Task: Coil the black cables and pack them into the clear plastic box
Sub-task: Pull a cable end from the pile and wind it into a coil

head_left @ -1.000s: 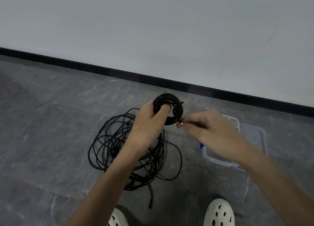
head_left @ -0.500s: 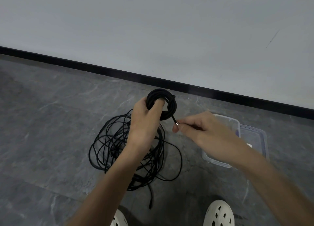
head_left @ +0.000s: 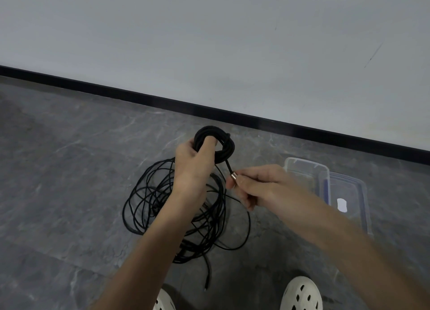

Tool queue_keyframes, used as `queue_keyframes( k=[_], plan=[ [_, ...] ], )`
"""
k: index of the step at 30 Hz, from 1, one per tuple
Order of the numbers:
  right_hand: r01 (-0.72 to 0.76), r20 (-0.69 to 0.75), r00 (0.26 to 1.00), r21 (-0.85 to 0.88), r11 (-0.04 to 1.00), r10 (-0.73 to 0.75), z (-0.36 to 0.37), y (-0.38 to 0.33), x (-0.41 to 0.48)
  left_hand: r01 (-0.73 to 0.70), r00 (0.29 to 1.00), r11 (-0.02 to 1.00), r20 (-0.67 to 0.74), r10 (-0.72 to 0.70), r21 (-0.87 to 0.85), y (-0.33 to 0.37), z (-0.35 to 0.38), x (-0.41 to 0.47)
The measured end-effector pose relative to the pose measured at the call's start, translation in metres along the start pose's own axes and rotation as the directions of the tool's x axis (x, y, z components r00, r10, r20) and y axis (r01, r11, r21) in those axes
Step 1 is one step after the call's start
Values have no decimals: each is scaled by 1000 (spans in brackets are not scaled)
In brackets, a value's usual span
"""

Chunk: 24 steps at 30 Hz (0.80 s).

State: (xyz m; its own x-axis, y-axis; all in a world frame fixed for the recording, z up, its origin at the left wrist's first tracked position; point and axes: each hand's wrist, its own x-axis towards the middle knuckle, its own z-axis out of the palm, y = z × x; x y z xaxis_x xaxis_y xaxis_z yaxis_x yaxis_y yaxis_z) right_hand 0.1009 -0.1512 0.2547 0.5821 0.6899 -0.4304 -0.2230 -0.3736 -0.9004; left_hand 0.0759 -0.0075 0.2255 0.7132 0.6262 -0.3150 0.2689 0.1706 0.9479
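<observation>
The left hand (head_left: pixel 194 167) holds a small round coil (head_left: pixel 215 144) of black cable up in the air — fingers curled through it. The right hand (head_left: pixel 258 186) pinches the coil's metal tip (head_left: pixel 233 176). The clear box (head_left: pixel 307 173) sits on the floor just right of the hands.

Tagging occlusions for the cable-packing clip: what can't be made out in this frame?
All head view.
Clear plastic box: near part behind the right hand and forearm; contents unknown.
Loose cables: left forearm covers the middle, strands overlap; count unclear.
Left hand: fingers behind the coil hidden.
Cable end pinched by the right hand: plug type too small.
Shoes: cut by bottom edge.
</observation>
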Motion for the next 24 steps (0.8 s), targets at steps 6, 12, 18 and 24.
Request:
queue_keyframes(
  k=[6,12,18,24],
  plan=[
    [-57,-2,998,62,996,57,1,1,0,-22,990,996,138,10,86,4,2,-7],
    [-11,-43,999,31,999,12,6,2,1,-9,979,998,205,-4,64,0,7,-13],
    [6,-164,984,403,915,66,-6,-1,3,-146,944,974,321,83,176,-1,6,-15],
    [-7,-226,962,545,838,155,-14,2,7,-251,905,940,400,144,230,-13,11,-10]
  ],
)
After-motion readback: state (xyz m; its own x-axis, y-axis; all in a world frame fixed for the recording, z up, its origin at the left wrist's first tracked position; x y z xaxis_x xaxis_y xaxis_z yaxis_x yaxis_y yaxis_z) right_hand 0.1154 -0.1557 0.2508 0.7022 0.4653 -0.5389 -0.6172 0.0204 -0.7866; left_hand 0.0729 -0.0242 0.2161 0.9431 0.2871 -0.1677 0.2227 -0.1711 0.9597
